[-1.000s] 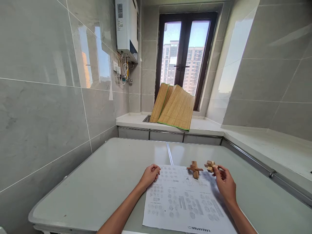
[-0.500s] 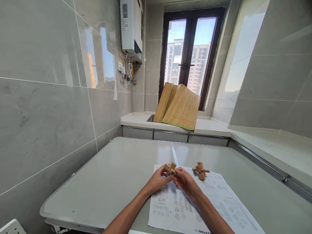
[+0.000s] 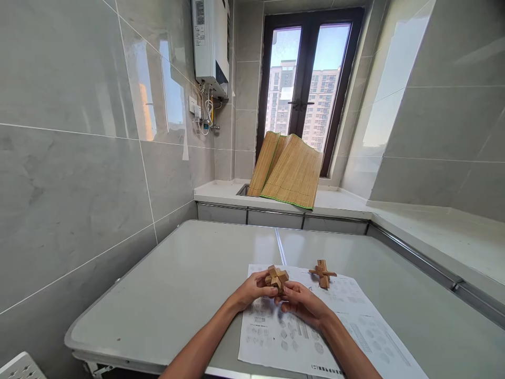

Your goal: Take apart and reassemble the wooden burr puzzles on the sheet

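Note:
A light wooden puzzle of interlocking blocks [image 3: 276,278] is held just above the printed sheet [image 3: 284,337]. My left hand [image 3: 252,290] grips its left side, thumb in front. On its lower right, the fingers of my right hand [image 3: 302,302] are closed against it. A second, darker wooden cross-shaped puzzle [image 3: 323,274] rests on the sheet's upper part, to the right of my hands.
The sheet lies on a pale folding table [image 3: 158,305] with a seam down its middle. Behind stand a white counter [image 3: 343,202] and a bamboo mat [image 3: 294,171] leaning by the window. A white slotted object [image 3: 21,367] is at the lower left.
The light puzzle has turned in my hands, showing a different side. My right hand has tilted flatter, its fingers now beneath the puzzle's right side. The view has shifted slightly.

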A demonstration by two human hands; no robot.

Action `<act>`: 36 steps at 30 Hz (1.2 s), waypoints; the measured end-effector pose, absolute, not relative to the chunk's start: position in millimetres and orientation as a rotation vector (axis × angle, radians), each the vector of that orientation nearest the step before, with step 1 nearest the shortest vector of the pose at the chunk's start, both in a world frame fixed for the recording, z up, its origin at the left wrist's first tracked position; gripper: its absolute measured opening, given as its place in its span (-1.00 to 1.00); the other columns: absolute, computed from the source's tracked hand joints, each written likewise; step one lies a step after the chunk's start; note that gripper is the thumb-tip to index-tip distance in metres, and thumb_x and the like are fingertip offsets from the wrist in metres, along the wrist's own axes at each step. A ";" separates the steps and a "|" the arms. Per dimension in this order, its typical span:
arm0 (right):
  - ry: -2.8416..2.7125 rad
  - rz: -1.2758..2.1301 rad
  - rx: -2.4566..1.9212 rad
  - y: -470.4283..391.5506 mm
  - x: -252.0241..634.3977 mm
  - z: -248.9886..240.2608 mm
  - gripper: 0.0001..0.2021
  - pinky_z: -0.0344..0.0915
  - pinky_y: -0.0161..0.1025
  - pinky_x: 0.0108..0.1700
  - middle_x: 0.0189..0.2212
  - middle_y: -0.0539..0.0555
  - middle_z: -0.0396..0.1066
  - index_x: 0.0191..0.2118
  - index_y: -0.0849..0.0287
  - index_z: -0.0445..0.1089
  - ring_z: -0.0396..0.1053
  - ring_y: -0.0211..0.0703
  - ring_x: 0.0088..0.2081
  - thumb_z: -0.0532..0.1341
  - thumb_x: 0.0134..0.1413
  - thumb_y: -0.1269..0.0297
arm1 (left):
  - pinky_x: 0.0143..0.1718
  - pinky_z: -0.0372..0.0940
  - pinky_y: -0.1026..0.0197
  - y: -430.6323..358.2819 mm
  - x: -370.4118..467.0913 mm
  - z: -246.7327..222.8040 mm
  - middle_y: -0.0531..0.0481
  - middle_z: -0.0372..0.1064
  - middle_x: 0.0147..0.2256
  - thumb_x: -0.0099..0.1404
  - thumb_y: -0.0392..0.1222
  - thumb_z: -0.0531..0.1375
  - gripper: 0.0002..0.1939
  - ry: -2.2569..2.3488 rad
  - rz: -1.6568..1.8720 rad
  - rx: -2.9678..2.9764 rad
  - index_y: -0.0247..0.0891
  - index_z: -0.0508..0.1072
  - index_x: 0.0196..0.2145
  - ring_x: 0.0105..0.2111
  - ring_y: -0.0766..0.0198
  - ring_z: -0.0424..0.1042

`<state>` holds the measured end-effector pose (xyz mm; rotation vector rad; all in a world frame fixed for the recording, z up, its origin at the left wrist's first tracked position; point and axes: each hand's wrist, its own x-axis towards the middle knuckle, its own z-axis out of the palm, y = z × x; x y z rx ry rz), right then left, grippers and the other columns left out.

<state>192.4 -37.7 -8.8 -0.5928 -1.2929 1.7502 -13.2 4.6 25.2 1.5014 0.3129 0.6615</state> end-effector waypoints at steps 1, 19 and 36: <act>-1.328 1.737 -0.600 -37.3 192.9 -9.5 -0.62 0.30 -0.25 -0.30 -0.18 0.17 0.45 -0.10 0.22 0.56 0.40 -0.11 -0.22 0.45 0.08 0.04 | -0.16 0.33 0.13 4.7 -13.4 25.5 -0.13 0.52 -0.24 0.15 0.03 0.41 -0.44 0.302 0.639 1.503 -0.32 0.53 0.04 -0.34 0.18 0.47; -1.306 1.280 -0.865 -27.2 186.1 -18.1 -0.57 0.23 -0.30 -0.42 -0.29 0.06 0.53 -0.10 0.10 0.47 0.36 -0.18 -0.39 0.46 -0.02 -0.01 | 0.03 0.34 0.07 4.8 -9.9 24.9 -0.11 0.52 0.01 0.11 -0.12 0.44 -0.39 0.658 0.936 1.903 -0.20 0.51 0.13 -0.07 0.08 0.46; -1.312 1.143 -0.875 -25.1 189.6 -18.9 -0.52 0.19 -0.26 -0.43 -0.34 0.02 0.47 -0.02 0.12 0.46 0.32 -0.21 -0.46 0.37 0.09 -0.13 | -0.14 0.32 0.17 14.1 -10.1 11.8 -0.05 0.53 -0.11 0.15 -0.07 0.37 -0.57 0.815 0.927 2.031 -0.18 0.56 -0.01 -0.15 0.13 0.45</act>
